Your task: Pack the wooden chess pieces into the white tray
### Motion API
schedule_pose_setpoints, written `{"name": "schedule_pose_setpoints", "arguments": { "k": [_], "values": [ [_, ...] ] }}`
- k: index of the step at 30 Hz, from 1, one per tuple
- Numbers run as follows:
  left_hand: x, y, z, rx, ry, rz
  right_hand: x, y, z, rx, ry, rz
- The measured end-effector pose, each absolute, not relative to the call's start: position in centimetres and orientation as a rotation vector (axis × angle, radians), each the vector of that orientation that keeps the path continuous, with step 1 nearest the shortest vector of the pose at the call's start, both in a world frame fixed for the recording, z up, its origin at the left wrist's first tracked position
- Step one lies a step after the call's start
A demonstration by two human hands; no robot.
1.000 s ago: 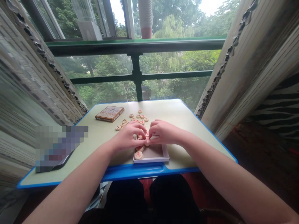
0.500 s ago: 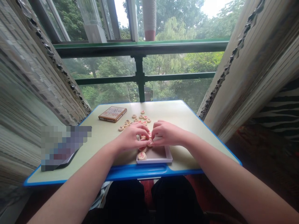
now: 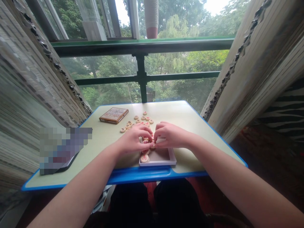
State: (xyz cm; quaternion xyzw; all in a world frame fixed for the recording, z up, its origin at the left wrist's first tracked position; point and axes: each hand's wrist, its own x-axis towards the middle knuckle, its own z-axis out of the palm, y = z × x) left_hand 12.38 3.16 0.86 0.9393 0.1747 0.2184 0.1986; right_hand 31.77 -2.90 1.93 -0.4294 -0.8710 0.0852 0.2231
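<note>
Both hands meet over a shallow white box tray near the table's front edge. My left hand curls in from the left, thumb and fingers closed on a round Chinese chess piece with red marking. From the right, my right hand pinches at the same piece with bent fingers. Several more red-marked pieces lie along the tray's left side, among them one Chinese chess piece in the front left corner. The fingers partly hide the pieces beneath them.
Loose Chinese chess pieces, red and dark marked, lie beyond my hands. A brown patterned box lid rests at the back left. At the left edge is a blurred-out device. The blue-edged table stands before a window with a green railing.
The hands stay almost in the same place over the tray. The whole view has shifted very slightly; no piece has visibly been moved.
</note>
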Motion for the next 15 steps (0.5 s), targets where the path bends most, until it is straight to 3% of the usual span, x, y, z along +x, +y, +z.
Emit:
{"name": "schedule_pose_setpoints", "arguments": {
  "k": [15],
  "values": [
    [12.16,3.18,0.61,2.582,0.583,0.729,32.05,-2.93,2.54,-1.223,-2.366,0.245]
  ]
}}
